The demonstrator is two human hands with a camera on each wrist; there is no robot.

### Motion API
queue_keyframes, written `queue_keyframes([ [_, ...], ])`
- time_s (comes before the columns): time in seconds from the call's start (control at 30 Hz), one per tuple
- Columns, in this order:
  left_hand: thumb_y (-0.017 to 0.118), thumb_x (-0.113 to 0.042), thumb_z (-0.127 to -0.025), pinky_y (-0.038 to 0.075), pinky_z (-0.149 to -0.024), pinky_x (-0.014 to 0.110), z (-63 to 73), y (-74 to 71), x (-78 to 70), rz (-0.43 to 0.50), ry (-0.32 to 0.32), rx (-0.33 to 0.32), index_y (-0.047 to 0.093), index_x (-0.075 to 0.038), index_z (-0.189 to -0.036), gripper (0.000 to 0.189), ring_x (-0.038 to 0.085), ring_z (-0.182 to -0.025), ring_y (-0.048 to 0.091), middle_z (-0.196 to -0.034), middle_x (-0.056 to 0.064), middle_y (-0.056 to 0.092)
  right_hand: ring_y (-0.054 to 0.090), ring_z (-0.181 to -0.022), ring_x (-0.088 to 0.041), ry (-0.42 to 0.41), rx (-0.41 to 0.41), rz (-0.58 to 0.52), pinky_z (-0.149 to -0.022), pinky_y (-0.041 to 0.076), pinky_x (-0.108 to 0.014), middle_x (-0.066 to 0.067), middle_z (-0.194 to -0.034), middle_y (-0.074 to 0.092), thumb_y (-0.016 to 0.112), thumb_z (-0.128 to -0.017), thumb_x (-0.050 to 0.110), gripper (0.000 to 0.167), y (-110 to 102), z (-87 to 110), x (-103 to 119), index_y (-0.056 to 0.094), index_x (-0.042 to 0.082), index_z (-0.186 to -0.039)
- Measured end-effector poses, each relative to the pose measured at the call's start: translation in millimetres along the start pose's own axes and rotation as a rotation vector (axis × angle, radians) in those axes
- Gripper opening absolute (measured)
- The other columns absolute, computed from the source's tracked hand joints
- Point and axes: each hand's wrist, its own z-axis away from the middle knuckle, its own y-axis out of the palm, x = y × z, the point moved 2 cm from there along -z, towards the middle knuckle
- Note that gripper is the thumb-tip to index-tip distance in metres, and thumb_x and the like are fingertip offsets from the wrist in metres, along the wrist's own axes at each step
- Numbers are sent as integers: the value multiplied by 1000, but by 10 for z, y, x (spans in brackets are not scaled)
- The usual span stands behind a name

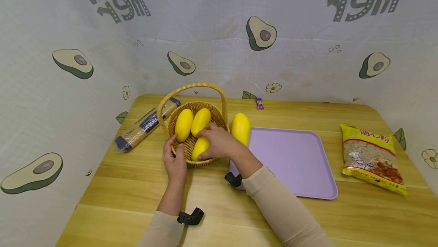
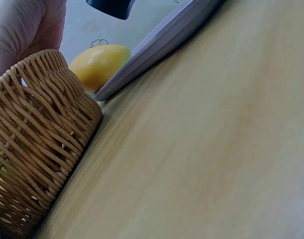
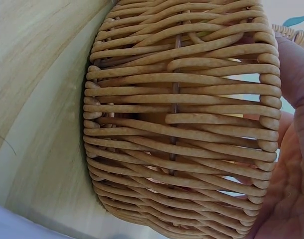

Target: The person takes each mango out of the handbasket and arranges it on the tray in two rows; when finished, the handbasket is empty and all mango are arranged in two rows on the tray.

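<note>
The step in hand appears to be handling a yellow fruit (image 1: 200,149) inside the basket (image 1: 189,150): the right grip (image 1: 219,142) is curled around it, while the left grip (image 1: 175,163) holds the near-left rim. The next move probably calls for a steady basket and clearance from the arched handle (image 1: 205,84), beyond both grips. Right of the right grip lie another fruit (image 1: 241,127) and the tray (image 1: 287,163).

Three yellow fruits (image 1: 184,125) in a round woven basket (image 1: 188,149)
The right hand (image 1: 219,140) grips the front one (image 1: 199,148) — two more lie behind it — the left hand (image 1: 175,163) holds the basket's rim
</note>
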Motion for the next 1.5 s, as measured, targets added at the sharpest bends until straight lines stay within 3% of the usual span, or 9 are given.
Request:
queue_keyframes([
  [0.4, 56, -10, -98, 22, -126, 49, 0, 12, -1, 4, 7, 9, 62, -10, -134, 36, 28, -149, 35, -152, 11, 48, 52, -128, -37, -20, -35, 5, -109, 44, -51, -12, -146, 53, 86, -77, 51, 71, -8, 13, -6, 65, 20, -137],
  [0.7, 55, -12, -99, 19, -127, 50, 12, 9, 2, -7, -15, 15, 62, -12, -134, 36, 28, -152, 30, -155, 9, 46, 46, -134, -35, -7, -132, -46, -116, 36, -56, -10, -146, 54, 87, -75, 52, 73, -150, 132, 16, 65, 20, -137],
  [0.9, 55, -12, -100, 18, -128, 51, 19, 11, -6, -10, -17, 19, 62, -13, -135, 36, 28, -153, 30, -155, 9, 45, 45, -134, -37, 12, -231, -125, -108, 45, -55, -10, -148, 49, 88, -74, 52, 77, -314, 282, 36, 62, 20, -140],
  [1.13, 55, -11, -100, 18, -127, 49, 22, 4, 4, 10, -6, 13, 61, -11, -135, 36, 28, -152, 31, -154, 10, 45, 56, -122, -30, 10, -316, -238, -102, 53, -50, -7, -142, 48, 88, -75, 51, 76, -455, 460, -1, 60, 20, -138],
  [1.5, 55, -9, -99, 17, -128, 48, 15, 5, 5, 4, -5, 7, 62, -9, -134, 36, 28, -151, 32, -153, 11, 47, 46, -129, -30, 32, -439, -337, -98, 52, -54, -6, -145, 48, 91, -73, 44, 76, -427, 727, -190, 59, 22, -138],
])
